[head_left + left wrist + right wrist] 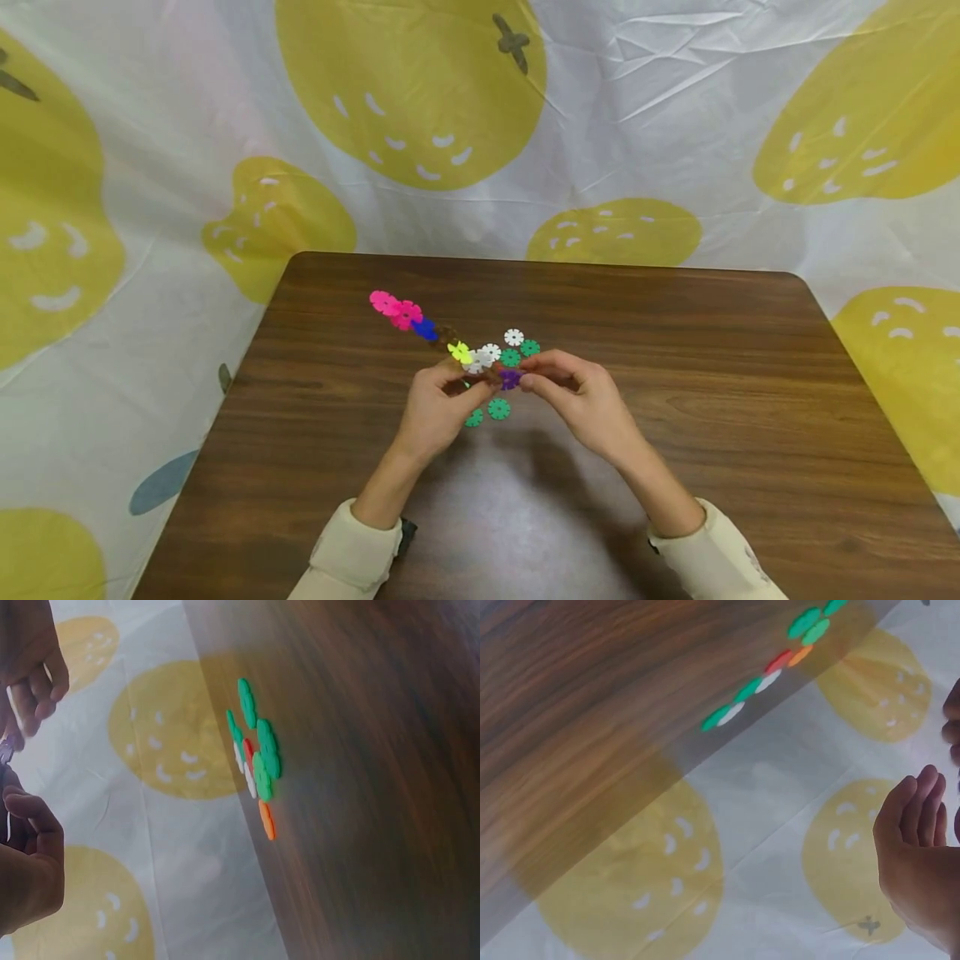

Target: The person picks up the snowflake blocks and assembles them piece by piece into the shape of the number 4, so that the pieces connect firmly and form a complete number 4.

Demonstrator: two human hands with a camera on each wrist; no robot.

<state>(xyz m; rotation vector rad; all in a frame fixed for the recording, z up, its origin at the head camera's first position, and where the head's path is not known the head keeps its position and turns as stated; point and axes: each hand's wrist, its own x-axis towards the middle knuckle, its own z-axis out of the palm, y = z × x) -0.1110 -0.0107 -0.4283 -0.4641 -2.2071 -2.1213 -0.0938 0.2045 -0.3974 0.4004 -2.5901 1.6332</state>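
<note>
Both hands up over the middle of the counter (pixel 675 350). Left hand (pixel 435 408) pinches the near end of the disc chain (pixel 420 327), which runs off toward 10 o'clock, likely to steady it. Right hand (pixel 581 400) has a narrow fingertip grip on a purple disc (pixel 510 379) at the chain's end, lined up for slotting. Loose green discs (pixel 498 408) lie just below, more at 12 o'clock, within reach.

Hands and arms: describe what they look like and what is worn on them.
Both hands, left and right, are bare, with no gloves or rings to be seen. Each forearm ends in a cream long sleeve, left and right, pushed back from the wrist. A dark strap shows at the left cuff.
</note>
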